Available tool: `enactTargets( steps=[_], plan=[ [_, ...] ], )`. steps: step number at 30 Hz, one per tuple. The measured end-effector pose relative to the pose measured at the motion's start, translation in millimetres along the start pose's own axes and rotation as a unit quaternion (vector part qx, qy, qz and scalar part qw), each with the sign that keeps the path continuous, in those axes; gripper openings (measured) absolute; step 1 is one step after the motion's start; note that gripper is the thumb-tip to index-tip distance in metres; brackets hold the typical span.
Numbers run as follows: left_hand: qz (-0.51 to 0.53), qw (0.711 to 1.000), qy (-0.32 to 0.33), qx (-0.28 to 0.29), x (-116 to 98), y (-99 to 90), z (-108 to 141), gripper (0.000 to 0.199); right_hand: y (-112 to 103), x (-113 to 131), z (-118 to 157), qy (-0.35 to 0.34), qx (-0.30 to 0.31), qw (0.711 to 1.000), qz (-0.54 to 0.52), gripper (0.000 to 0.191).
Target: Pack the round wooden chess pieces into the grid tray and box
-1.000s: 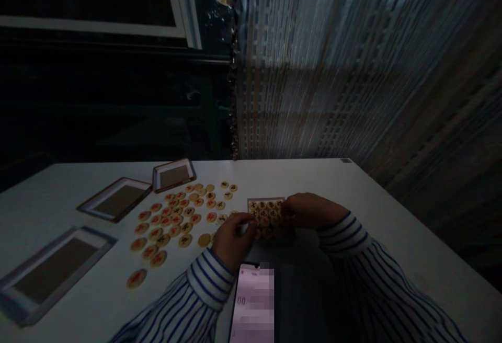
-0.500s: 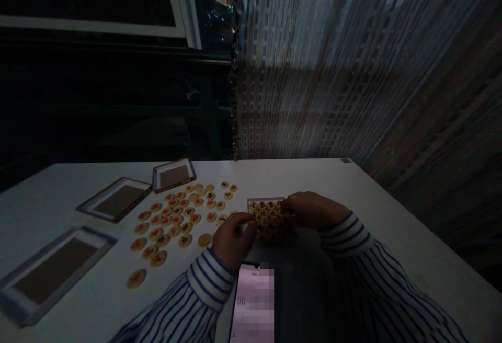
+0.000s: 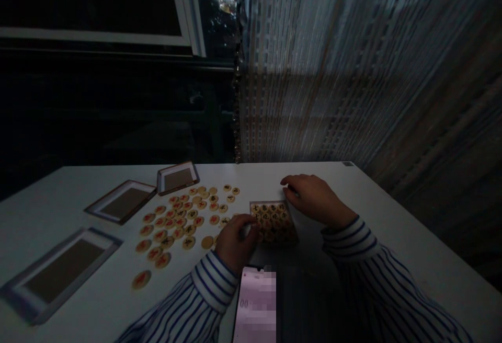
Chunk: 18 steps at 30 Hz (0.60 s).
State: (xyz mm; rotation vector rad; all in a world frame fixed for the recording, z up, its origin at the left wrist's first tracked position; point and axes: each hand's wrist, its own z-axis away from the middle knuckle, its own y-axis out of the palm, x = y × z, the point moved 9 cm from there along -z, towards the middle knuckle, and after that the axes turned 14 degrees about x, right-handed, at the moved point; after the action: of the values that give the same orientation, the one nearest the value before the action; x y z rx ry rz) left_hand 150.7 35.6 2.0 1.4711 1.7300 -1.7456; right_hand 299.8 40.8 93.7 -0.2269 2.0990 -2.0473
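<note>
A shallow box [image 3: 292, 228] stands in front of me, filled with rows of round xiangqi pieces [image 3: 272, 216] bearing dark characters. My left hand [image 3: 237, 241] curls at the box's left side, thumb and fingertips bent onto its edge; its other fingers are partly hidden. Just beyond the box's right back corner, my right hand [image 3: 314, 196] hovers with finger and thumb apart and nothing visible between them. Loose xiangqi pieces [image 3: 178, 221], some marked red, some dark and some blank, lie scattered to the left.
Three framed trays or lids with brown bottoms lie on the left: a near one [image 3: 80, 243], a middle one [image 3: 125, 217] and a far one [image 3: 193, 175]. A lit phone [image 3: 254, 306] is at the white table's [image 3: 392, 238] near side. Behind it hangs a string curtain [image 3: 314, 71].
My right hand has lifted off the box's right side and moved up and back, uncovering pieces there. My left hand stays at the left edge. The view has shifted slightly.
</note>
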Motion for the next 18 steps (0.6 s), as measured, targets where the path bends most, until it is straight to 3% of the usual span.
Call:
enactTargets(
  steps=[5,18],
  plan=[
    [-0.061,0.998,0.026,-0.013,-6.7,-1.8,0.7,0.015,-10.0,3.1,3.4,0.003,-0.051,0.999,-0.006,0.028],
    [-0.059,0.997,0.043,0.008,-17.5,0.0,2.5,0.010,-14.4,9.7,4.0,-0.008,-0.070,0.997,-0.011,0.027]
  ],
)
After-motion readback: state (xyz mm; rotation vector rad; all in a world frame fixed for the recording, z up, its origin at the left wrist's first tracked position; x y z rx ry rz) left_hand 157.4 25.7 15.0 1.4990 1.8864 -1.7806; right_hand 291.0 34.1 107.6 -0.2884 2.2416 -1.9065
